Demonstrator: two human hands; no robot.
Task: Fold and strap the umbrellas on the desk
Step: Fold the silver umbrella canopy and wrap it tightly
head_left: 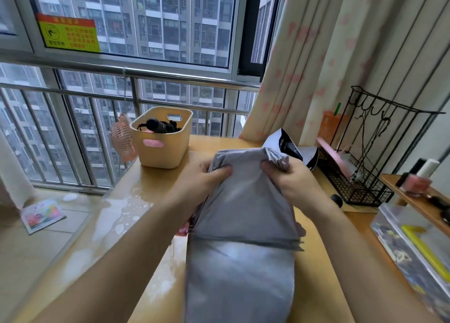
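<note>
A pink fan [123,140] hangs from the window rail off the left edge of the desk [136,215]. Next to it, a beige basket [163,150] stands at the desk's back-left corner. Something black [159,126] lies in it (possibly an umbrella already strapped, but it is too dark for me to be sure). The basket is well apart from my work, so it costs me no room.

My left hand [202,180] has its fingers curled into the top left edge of the grey umbrella [243,215]. The cloth runs from my hands down toward me over the middle of the desk, and its near end is out of view. I hold it lifted and spread so the panels hang flat and the pleats line up before I wrap them.

My right hand [292,180] clenches the bunched pleats at the top right corner, so the gathered folds cannot spring apart.

Just behind that hand lies a second umbrella [291,143], black and silver and not folded yet. It crowds the space where I would lay this one down. Further right, a black wire rack [360,186] sits on the desk, and beyond it a clear box [414,247]. Together they hem in my right elbow, so I judge that any swing or roll should go leftward, toward the bare wood.
</note>
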